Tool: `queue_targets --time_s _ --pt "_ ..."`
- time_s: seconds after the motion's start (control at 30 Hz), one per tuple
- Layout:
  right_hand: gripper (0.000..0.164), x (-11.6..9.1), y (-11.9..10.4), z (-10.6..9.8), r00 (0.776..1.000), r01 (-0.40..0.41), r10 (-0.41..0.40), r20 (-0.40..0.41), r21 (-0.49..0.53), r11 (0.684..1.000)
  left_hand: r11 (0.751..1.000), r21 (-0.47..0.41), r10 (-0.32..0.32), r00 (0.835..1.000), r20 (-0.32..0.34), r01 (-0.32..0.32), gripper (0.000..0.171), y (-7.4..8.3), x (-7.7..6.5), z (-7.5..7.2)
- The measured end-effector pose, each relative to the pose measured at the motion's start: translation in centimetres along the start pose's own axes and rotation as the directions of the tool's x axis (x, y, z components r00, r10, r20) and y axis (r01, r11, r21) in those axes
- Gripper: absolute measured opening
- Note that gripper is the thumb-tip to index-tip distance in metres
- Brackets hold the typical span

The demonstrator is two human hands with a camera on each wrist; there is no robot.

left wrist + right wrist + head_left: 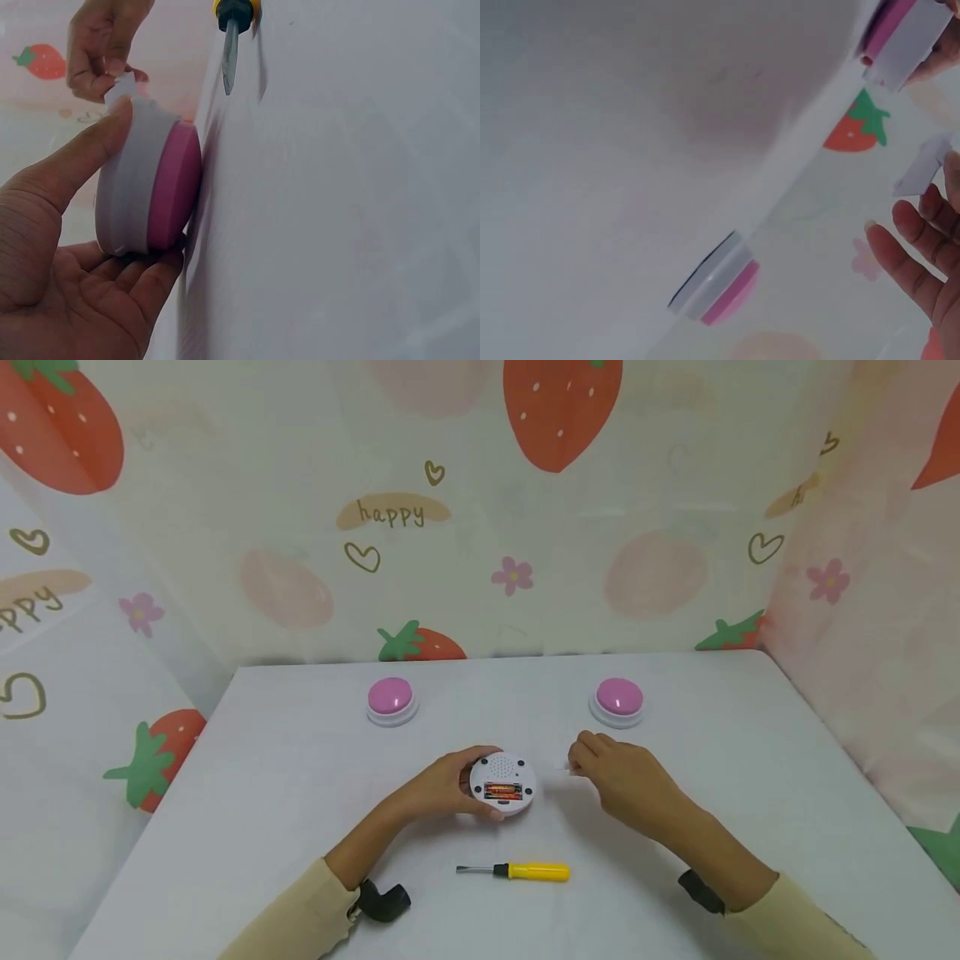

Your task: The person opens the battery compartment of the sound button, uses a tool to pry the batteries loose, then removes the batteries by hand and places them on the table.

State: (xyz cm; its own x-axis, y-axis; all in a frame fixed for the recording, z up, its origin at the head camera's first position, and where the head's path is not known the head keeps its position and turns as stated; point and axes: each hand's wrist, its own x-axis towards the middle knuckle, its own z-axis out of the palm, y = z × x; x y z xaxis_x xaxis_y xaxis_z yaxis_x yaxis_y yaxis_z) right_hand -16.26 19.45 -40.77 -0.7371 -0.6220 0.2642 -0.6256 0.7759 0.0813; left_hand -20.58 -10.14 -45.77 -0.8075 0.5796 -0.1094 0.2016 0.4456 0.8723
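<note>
My left hand point(441, 789) grips a round white push button point(504, 762) with a pink dome by its rim. Its underside faces up, showing an uncovered battery compartment with batteries point(503, 791) inside. In the left wrist view, the pink dome point(176, 187) points down toward the table, and my thumb and fingers hold the button's edge. To the right of it, my right hand point(626, 781) pinches a small white battery cover point(922, 166), apart from the button. A yellow-handled screwdriver point(534, 871) lies in front of the button, its tip pointing left.
Two more pink-domed buttons stand upright toward the back of the white table point(300, 760): a left one point(390, 697) and a right one point(618, 700). Behind the table hangs a strawberry-print backdrop point(465, 568).
</note>
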Motion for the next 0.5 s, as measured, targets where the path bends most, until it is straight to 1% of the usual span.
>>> queue_targets --time_s 0.1,0.27,0.5 --pt "0.026 -0.6 0.7 0.0 1.0 0.005 -0.005 -0.024 -0.003 1.0 1.0 -0.009 -0.008 1.0 -0.002 0.008 0.09 0.0 0.0 0.1" --pt "0.028 -1.8 1.9 0.2 0.998 0.01 -0.01 -0.056 -0.004 1.0 0.999 -0.036 0.004 1.0 0.009 -0.004 0.089 0.0 0.0 0.1" --pt "0.028 -3.3 3.1 0.6 1.0 -0.014 0.014 -0.004 -0.017 1.0 1.0 -0.03 0.003 1.0 0.01 -0.002 0.089 -0.2 0.0 0.1"
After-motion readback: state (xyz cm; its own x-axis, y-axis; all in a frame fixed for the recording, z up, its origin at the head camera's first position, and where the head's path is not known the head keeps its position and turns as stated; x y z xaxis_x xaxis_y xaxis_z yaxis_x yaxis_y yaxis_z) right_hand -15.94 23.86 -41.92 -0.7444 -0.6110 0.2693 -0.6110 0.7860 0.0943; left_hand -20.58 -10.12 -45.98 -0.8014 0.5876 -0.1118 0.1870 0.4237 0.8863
